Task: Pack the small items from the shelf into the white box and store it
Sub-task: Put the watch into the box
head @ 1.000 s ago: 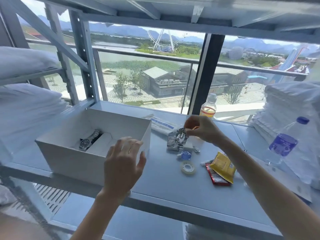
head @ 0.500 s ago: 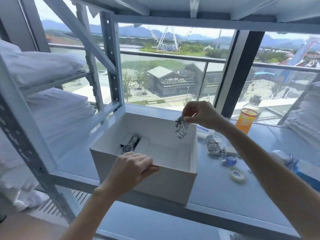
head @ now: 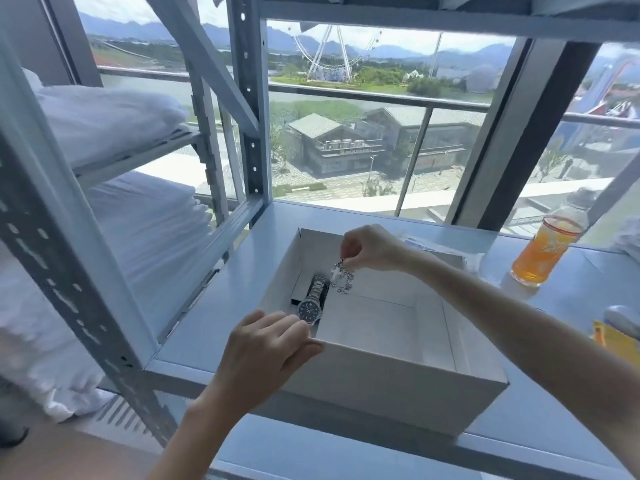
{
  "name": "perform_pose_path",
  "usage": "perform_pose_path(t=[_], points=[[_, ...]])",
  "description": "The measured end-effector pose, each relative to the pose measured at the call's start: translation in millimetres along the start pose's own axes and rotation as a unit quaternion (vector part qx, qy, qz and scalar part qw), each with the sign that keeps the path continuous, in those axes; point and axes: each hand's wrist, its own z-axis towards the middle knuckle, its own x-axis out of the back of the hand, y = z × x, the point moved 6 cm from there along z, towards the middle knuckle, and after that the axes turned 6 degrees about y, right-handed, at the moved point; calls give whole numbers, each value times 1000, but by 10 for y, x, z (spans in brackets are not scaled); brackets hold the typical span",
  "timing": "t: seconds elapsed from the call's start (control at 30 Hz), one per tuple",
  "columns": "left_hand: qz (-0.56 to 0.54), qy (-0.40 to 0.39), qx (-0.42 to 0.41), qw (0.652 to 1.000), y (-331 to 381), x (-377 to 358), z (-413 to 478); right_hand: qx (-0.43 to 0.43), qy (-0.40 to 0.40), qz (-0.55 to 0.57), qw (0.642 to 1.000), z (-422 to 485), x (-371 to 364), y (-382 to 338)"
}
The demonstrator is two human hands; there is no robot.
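Note:
The open white box [head: 398,386] stands on the grey metal shelf [head: 221,299]. A silver wristwatch [head: 313,301] with a dark dial lies inside it at the left. My left hand [head: 266,351] grips the box's near-left rim, fingers curled over the edge. My right hand [head: 367,249] pinches a silver chain bracelet with a white cross [head: 342,280], which dangles over the box's back-left part, just right of the watch strap.
A bottle of orange drink [head: 543,251] stands at the back right of the shelf. A yellow packet [head: 614,339] shows at the right edge. Folded white linen [head: 104,123] fills the left racks. An upright steel post [head: 249,98] rises behind the box; a window lies beyond.
My right hand has lifted the bracelet from the shelf and carried it left, over the box and lower into it. My left hand has closed on the box rim. The view has swung left.

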Motion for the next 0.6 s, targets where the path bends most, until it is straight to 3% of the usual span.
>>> perform_pose_path(t=[0.6], points=[[7, -37, 38, 999, -15, -29, -3, 32, 0, -27, 999, 285, -623, 127]])
